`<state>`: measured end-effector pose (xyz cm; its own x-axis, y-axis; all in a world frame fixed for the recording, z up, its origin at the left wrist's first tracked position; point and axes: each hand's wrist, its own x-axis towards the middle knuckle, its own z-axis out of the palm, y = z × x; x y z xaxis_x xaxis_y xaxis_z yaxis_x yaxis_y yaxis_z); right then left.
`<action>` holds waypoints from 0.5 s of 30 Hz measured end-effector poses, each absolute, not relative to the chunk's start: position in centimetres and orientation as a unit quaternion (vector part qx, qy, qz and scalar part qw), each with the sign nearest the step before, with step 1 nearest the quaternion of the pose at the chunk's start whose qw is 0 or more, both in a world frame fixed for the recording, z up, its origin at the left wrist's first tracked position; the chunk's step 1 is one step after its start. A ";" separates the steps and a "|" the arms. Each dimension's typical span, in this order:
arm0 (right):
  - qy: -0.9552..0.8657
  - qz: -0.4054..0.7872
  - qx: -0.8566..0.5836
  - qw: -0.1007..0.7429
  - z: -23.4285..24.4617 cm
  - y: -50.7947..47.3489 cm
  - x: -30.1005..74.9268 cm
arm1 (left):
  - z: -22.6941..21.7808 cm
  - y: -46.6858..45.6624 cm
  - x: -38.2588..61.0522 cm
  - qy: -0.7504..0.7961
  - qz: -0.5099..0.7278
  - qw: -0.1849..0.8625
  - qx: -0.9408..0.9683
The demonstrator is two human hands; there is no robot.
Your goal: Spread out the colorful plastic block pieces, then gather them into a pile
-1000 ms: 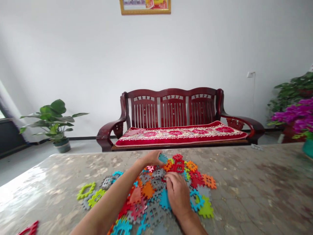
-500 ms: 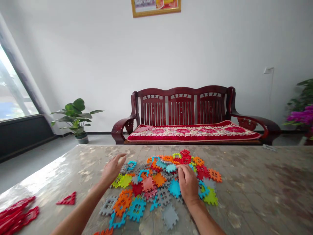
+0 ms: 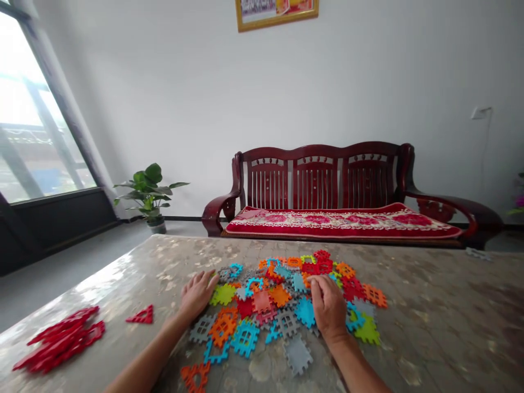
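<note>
Two bare hands, both palm down, at a loose heap of notched plastic tiles (image 3: 282, 305) in the middle of a glossy mottled table (image 3: 450, 295). Left hand (image 3: 198, 296): flat on the tabletop at the heap's left edge, fingers (image 3: 209, 281) spread and released, tips just beside a lime-green tile (image 3: 223, 295) and a grey tile (image 3: 226, 274), nothing grasped. Right hand (image 3: 327, 308): resting on the heap's right part, fingers (image 3: 317, 284) loosely curved across the tiles, just beside a blue tile (image 3: 305, 312), no tile visibly grasped. Tiles in red, orange, blue, grey and green, lying flat and overlapping, some with window cut-outs. On the table's left side, a bundle of red pieces (image 3: 61, 338) and, apart from it, a red triangular frame (image 3: 140, 315). Beyond the table, a dark red wooden sofa (image 3: 315, 183) with a red floral cushion (image 3: 344, 224), a potted plant (image 3: 147, 191) on the floor, and a large window (image 3: 41, 109) at left.
</note>
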<state>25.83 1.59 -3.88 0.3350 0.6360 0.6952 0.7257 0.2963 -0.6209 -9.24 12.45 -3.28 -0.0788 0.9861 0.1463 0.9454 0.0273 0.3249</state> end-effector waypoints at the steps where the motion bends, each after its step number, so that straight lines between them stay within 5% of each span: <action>1: -0.575 -0.038 -0.591 0.564 -3.9 1.6 25.8 | -3.5 12.6 -8.5 0.701 0.184 0.075 0.685; 15: -0.570 0.019 -0.621 0.537 -4.0 2.2 25.7 | 0.8 13.4 -1.2 0.514 0.516 0.471 0.498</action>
<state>25.66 2.20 -3.99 0.3488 0.7285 0.5896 0.6886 0.2275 -0.6885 -1.18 13.36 0.82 -0.0616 0.9977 0.0298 0.0264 -0.0282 0.9993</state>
